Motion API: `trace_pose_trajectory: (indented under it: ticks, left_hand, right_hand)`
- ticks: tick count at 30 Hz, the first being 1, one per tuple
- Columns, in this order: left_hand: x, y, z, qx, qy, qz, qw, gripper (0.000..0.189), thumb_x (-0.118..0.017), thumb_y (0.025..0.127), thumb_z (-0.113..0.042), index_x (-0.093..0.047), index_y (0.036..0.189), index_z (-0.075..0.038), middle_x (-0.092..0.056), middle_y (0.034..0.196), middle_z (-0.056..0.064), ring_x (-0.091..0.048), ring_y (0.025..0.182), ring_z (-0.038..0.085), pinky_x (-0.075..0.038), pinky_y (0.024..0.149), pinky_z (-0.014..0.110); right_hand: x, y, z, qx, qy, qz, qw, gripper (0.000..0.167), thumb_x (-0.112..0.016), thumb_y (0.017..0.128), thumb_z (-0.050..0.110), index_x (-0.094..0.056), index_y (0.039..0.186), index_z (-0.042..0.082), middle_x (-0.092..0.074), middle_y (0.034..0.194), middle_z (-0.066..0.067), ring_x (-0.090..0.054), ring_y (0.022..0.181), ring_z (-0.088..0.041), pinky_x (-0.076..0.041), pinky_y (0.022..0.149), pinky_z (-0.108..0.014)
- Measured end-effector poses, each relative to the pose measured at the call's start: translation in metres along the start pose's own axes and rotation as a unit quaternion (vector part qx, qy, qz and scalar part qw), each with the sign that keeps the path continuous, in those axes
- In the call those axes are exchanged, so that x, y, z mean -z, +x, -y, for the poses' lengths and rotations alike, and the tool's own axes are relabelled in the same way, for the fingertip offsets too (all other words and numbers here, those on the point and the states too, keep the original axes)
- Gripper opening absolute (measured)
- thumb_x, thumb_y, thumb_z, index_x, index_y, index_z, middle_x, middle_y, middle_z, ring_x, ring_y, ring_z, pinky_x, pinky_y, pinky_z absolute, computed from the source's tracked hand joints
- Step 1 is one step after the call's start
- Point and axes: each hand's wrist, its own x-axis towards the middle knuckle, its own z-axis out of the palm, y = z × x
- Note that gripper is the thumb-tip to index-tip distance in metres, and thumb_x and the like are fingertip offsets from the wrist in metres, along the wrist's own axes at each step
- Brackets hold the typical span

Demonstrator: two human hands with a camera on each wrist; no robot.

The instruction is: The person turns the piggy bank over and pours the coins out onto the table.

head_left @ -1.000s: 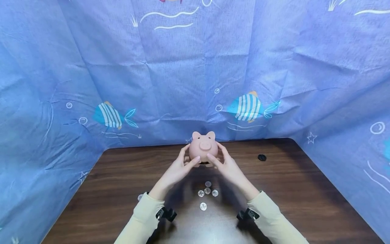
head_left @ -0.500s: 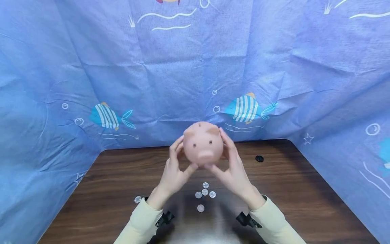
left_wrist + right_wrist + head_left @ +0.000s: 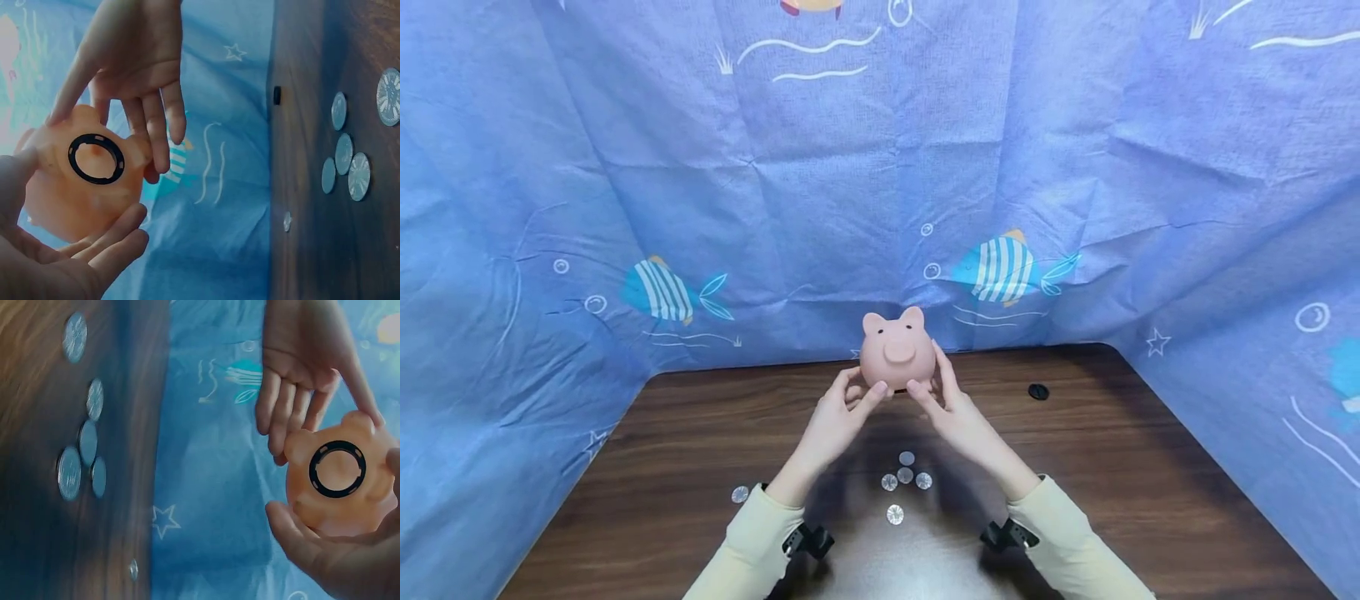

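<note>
A pink piggy bank (image 3: 898, 350) is held up above the far part of the table, its snout facing the head camera. My left hand (image 3: 833, 423) grips its left side and my right hand (image 3: 958, 423) its right side, thumbs at the lower front. Seen from below in the left wrist view, the piggy bank (image 3: 94, 194) has a round hole in its belly, edged by a black ring (image 3: 74, 167). The same ring (image 3: 315, 478) shows in the right wrist view. On the table beneath lie several silvery coins (image 3: 895, 514), apart from the hands.
The brown wooden table (image 3: 1112, 467) bears a small black round plug (image 3: 1038, 391) at the far right. A single coin (image 3: 740, 494) lies apart, by the left sleeve. Blue cloth (image 3: 820, 208) with fish prints hangs behind the table and along both sides.
The piggy bank came up toward the camera, its top tipped forward, then swung back with its snout forward. Both hands kept hold and moved with it. The coins stayed on the table.
</note>
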Motion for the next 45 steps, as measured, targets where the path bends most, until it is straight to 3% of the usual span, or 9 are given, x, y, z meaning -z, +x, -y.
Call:
trace_pose_trajectory:
  ticks: [6, 14, 18, 22, 24, 26, 31, 36, 45]
  left_hand:
    - [0.009, 0.004, -0.004, 0.004, -0.037, 0.006, 0.9993, 0.064, -0.068, 0.097, -0.038, -0.041, 0.148, -0.008, -0.074, 0.109, 0.009, -0.067, 0.112, 0.027, -0.052, 0.095, 0.047]
    - [0.006, 0.003, 0.006, 0.055, -0.086, 0.02, 0.9946, 0.057, -0.06, 0.103, -0.03, -0.042, 0.143, 0.006, -0.072, 0.105, 0.024, -0.068, 0.104, 0.04, -0.052, 0.095, 0.051]
    - [0.012, -0.01, -0.009, -0.051, -0.038, 0.01, 0.9979, 0.061, -0.064, 0.101, -0.03, -0.04, 0.148, 0.0, -0.07, 0.118, 0.018, -0.068, 0.11, 0.032, -0.053, 0.096, 0.044]
    - [0.029, -0.019, -0.029, -0.233, 0.003, 0.009, 0.9723, 0.078, -0.077, 0.09, -0.035, -0.039, 0.154, -0.011, -0.059, 0.139, 0.014, -0.06, 0.124, 0.03, -0.049, 0.103, 0.04]
    - [0.034, -0.018, -0.031, -0.267, 0.018, 0.007, 0.9634, 0.079, -0.079, 0.086, -0.041, -0.045, 0.15, -0.01, -0.058, 0.141, 0.012, -0.058, 0.127, 0.029, -0.047, 0.106, 0.04]
    - [0.035, -0.016, -0.029, -0.233, 0.025, -0.001, 0.9721, 0.071, -0.078, 0.087, -0.044, -0.053, 0.143, -0.008, -0.063, 0.134, 0.011, -0.061, 0.122, 0.026, -0.049, 0.103, 0.039]
    - [0.023, -0.005, -0.015, -0.024, 0.01, 0.004, 0.9997, 0.046, -0.063, 0.1, -0.04, -0.065, 0.124, -0.001, -0.074, 0.111, 0.011, -0.07, 0.105, 0.023, -0.055, 0.092, 0.038]
    - [0.018, 0.002, -0.007, 0.053, -0.095, 0.047, 0.993, 0.045, -0.057, 0.105, -0.03, -0.056, 0.128, 0.008, -0.069, 0.114, 0.024, -0.069, 0.105, 0.032, -0.054, 0.095, 0.043]
    - [0.025, 0.006, 0.011, 0.148, -0.117, 0.136, 0.9726, 0.069, -0.053, 0.104, -0.041, -0.035, 0.146, 0.01, -0.059, 0.127, 0.026, -0.066, 0.108, 0.03, -0.047, 0.104, 0.049]
  right_hand:
    - [0.008, 0.007, 0.003, -0.019, 0.146, 0.044, 0.9882, 0.083, -0.06, 0.103, 0.026, -0.003, 0.163, 0.025, -0.041, 0.151, -0.023, -0.055, 0.124, -0.034, -0.053, 0.095, -0.049]
    - [0.006, 0.009, -0.008, -0.14, 0.266, 0.047, 0.9527, 0.069, -0.058, 0.102, 0.023, -0.021, 0.158, 0.004, -0.058, 0.128, -0.026, -0.064, 0.113, -0.03, -0.056, 0.093, -0.04]
    - [0.006, -0.003, 0.002, -0.03, 0.237, 0.041, 0.9702, 0.076, -0.062, 0.1, 0.017, -0.017, 0.16, 0.007, -0.049, 0.144, -0.025, -0.063, 0.115, -0.019, -0.054, 0.095, -0.035]
    - [0.016, -0.016, 0.015, 0.13, 0.175, 0.039, 0.9752, 0.088, -0.071, 0.089, 0.008, -0.018, 0.16, 0.005, -0.033, 0.156, -0.025, -0.049, 0.13, -0.011, -0.043, 0.106, -0.027]
    - [0.018, -0.017, 0.016, 0.14, 0.13, 0.032, 0.9811, 0.084, -0.075, 0.083, 0.008, -0.03, 0.154, 0.001, -0.041, 0.15, -0.023, -0.049, 0.126, -0.007, -0.042, 0.104, -0.023]
    - [0.016, -0.015, 0.014, 0.097, 0.102, 0.039, 0.9893, 0.072, -0.075, 0.085, 0.01, -0.041, 0.146, -0.004, -0.054, 0.138, -0.021, -0.056, 0.116, -0.007, -0.046, 0.1, -0.024]
    - [0.002, -0.003, 0.005, -0.055, 0.17, 0.059, 0.9822, 0.054, -0.065, 0.098, 0.024, -0.048, 0.139, -0.008, -0.065, 0.124, -0.026, -0.065, 0.114, -0.032, -0.048, 0.102, -0.051]
    - [-0.001, 0.001, 0.004, -0.085, 0.175, 0.039, 0.9802, 0.057, -0.062, 0.099, 0.03, -0.048, 0.14, -0.006, -0.065, 0.123, -0.028, -0.065, 0.113, -0.038, -0.045, 0.102, -0.06]
    - [0.003, 0.008, -0.016, -0.142, 0.204, 0.107, 0.9626, 0.078, -0.059, 0.1, 0.038, -0.018, 0.157, 0.002, -0.068, 0.111, -0.025, -0.07, 0.102, -0.037, -0.056, 0.092, -0.048]
